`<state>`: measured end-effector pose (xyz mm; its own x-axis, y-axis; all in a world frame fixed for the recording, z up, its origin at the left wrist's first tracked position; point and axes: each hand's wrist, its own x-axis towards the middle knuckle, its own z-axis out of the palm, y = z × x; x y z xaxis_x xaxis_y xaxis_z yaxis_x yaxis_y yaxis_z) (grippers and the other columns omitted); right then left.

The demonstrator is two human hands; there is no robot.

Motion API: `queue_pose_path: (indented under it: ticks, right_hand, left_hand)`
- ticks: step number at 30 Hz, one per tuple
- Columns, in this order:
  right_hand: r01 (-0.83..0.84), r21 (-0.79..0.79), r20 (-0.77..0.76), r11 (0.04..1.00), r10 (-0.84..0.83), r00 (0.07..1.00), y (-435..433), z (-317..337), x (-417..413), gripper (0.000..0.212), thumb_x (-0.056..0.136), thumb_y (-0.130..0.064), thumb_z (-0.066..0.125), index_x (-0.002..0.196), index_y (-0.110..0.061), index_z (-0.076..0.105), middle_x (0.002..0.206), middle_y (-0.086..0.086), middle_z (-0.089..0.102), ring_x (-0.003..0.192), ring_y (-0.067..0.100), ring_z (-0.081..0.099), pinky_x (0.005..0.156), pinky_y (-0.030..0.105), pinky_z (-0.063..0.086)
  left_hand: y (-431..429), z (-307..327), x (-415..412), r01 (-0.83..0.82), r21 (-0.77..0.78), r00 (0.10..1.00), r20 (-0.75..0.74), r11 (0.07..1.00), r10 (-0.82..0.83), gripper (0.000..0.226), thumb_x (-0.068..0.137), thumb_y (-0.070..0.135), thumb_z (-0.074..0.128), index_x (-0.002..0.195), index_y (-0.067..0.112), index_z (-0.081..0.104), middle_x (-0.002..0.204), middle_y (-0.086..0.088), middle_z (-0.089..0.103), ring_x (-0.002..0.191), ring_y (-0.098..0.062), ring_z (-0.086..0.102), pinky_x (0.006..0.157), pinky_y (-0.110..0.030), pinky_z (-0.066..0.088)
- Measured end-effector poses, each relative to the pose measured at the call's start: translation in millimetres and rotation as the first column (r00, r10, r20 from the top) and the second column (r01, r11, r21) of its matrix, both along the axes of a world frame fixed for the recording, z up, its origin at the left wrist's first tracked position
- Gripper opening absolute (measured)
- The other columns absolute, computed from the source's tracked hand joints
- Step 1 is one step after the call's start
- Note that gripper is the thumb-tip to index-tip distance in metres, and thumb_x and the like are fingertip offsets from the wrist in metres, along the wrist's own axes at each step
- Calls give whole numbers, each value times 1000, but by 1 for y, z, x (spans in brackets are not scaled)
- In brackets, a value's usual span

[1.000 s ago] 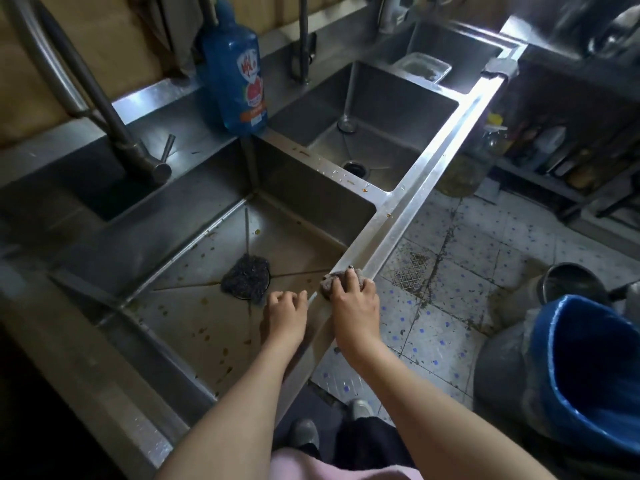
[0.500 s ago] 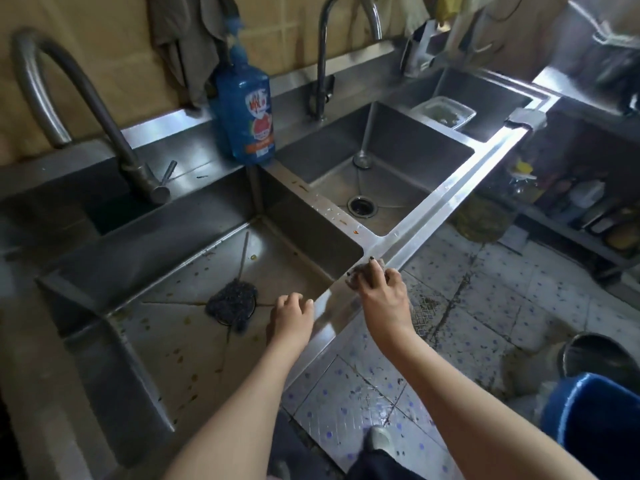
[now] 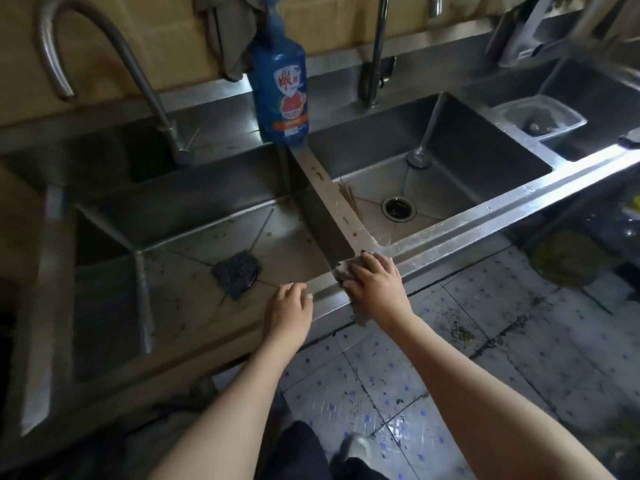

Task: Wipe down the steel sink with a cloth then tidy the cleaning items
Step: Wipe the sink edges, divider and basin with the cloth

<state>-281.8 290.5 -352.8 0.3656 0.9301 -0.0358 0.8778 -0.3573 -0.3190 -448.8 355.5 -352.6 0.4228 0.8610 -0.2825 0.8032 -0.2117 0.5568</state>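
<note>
A steel sink unit with several basins fills the view; its front rim runs from lower left to upper right. My right hand presses a small grey cloth on the front rim where the divider between two basins meets it. A strip of the cloth hangs down the sink's front. My left hand rests with curled fingers on the rim of the near basin, holding nothing. A dark scouring pad lies over the near basin's drain. A blue detergent bottle stands on the back ledge.
Two curved faucets rise from the back ledge. A clear plastic tub sits at the far right basin. Thin sticks lie in the middle basin beside its open drain. A rag hangs on the wall. Dirty tiled floor lies below.
My right hand slid the cloth further right along the front rim to the divider junction. The camera view tilted up and left. My left hand stayed on the rim.
</note>
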Motion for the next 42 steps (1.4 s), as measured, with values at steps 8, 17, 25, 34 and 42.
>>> queue_pose_path:
  ticks: [8, 17, 25, 34, 42]
  right_hand:
    - [214, 98, -137, 972, -199, 970, 7, -7, -12, 40, 98, -44, 35, 125, -26, 59, 149, 5, 36, 144, 24, 12, 115, 39, -6]
    - [199, 24, -93, 980, -196, 976, 18, -16, -2, 41, 97, -39, 44, 131, -20, 54, 151, 6, 32, 145, 27, 10, 116, 38, -3]
    - [146, -91, -13, 985, -148, 989, 45, -9, 28, 47, 98, -41, 35, 142, -23, 37, 155, 6, 20, 145, 24, 5, 116, 35, 0]
    - [178, -5, -38, 984, -178, 983, 42, -1, 30, 46, 93, -40, 48, 132, -15, 49, 140, 13, 42, 132, 31, 32, 110, 43, 29]
    - [78, -85, -73, 993, -84, 994, 30, -3, 34, 46, 98, -38, 39, 141, -23, 39, 156, 7, 19, 144, 23, 11, 115, 33, 15]
  left_hand:
    - [10, -8, 30, 58, 89, 993, -107, 994, -48, 37, 97, 29, 35, 130, 15, 47, 137, -5, 48, 128, -21, 38, 110, -33, 20]
    - [29, -17, 62, 252, -102, 930, -251, 962, -270, 55, 95, 54, 23, 143, 27, 26, 154, 4, 22, 143, -17, 10, 112, -46, 11]
    - [29, -23, 64, 239, -10, 939, -254, 971, -234, 49, 96, 52, 22, 133, 26, 40, 145, 4, 37, 138, -17, 23, 108, -42, 20]
    - [30, -24, 68, 147, -63, 947, -278, 987, -159, 50, 95, 53, 18, 125, 27, 48, 138, -1, 44, 134, -23, 30, 106, -47, 23]
    - [22, -25, 84, -12, 34, 933, -359, 999, 23, 55, 94, 55, 15, 111, 26, 58, 124, 1, 57, 120, -20, 44, 99, -43, 27]
